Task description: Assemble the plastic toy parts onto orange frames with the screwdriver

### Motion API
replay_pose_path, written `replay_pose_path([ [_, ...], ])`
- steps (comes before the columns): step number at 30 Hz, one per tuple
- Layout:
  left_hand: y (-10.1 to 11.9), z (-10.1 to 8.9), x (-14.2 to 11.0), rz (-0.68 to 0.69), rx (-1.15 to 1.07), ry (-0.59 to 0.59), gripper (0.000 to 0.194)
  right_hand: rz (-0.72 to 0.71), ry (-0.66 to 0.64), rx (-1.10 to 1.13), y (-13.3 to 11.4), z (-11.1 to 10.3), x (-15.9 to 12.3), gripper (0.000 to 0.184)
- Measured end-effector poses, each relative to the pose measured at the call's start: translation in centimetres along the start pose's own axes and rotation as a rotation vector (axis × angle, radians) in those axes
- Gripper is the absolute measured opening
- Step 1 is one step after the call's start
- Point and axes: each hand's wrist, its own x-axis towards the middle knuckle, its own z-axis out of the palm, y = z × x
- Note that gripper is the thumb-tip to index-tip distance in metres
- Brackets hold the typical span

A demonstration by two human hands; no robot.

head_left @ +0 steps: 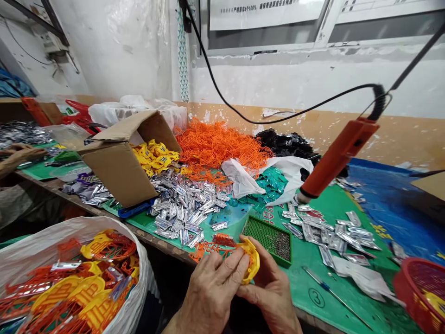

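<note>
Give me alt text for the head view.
A left hand and right hand hold a yellow plastic part at a green table. Silver packets and orange parts are heaped beyond; a red tool hangs at right.

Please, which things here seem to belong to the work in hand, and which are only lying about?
Likely in the work:
yellow piece, held in left hand and right hand
silver packets
orange pile
hanging orange tool

Probably just lying about:
black heap
white scrap
blue sheet
</note>
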Motion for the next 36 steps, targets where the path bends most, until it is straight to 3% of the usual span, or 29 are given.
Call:
replay_pose_path([
  [6,-0.4,-0.4,0.2,0.030,-0.054,-0.033,0.038,-0.067,0.019,-0.223,0.4,-1.0,-0.2,0.073],
  [11,-0.7,0.0,-0.7,0.023,-0.107,-0.049,0.046,-0.228,0.000,-0.429,0.5,-1.4,-0.3,0.074],
  [16,-0.8,0.2,-1.0,0.005,-0.213,-0.059,0.056,-0.354,-0.004,-0.520,0.1,-0.6,-0.2,0.072],
  [19,-0.7,-0.6,-0.4,-0.094,-0.374,-0.064,0.048,-0.343,-0.002,-0.600,-0.8,0.3,0.3,0.071],
  [21,-0.7,-1.3,0.2,-0.266,-0.541,-0.047,0.030,-0.246,-0.045,-0.645,-1.8,0.7,1.1,0.064],
  [23,-0.8,-2.0,0.6,-0.582,-0.795,-0.121,0.020,-0.110,-0.135,-0.632,-2.6,0.9,2.1,0.054],
  [26,-1.6,-2.5,0.9,-1.085,-1.372,-0.301,0.019,0.090,-0.250,-0.483,-3.2,0.9,3.5,0.048],
  [28,-2.2,-2.3,0.7,-1.288,-1.664,-0.307,0.028,0.200,-0.277,-0.377,-3.0,1.0,4.0,0.048],
  [33,-2.8,-0.8,-0.1,-1.564,-1.794,-0.172,0.039,0.350,-0.256,-0.217,-1.6,1.4,3.4,0.049],
  [36,-3.0,0.0,-0.6,-1.607,-1.764,-0.203,0.042,0.363,-0.229,-0.213,-1.1,1.2,2.8,0.050],
])
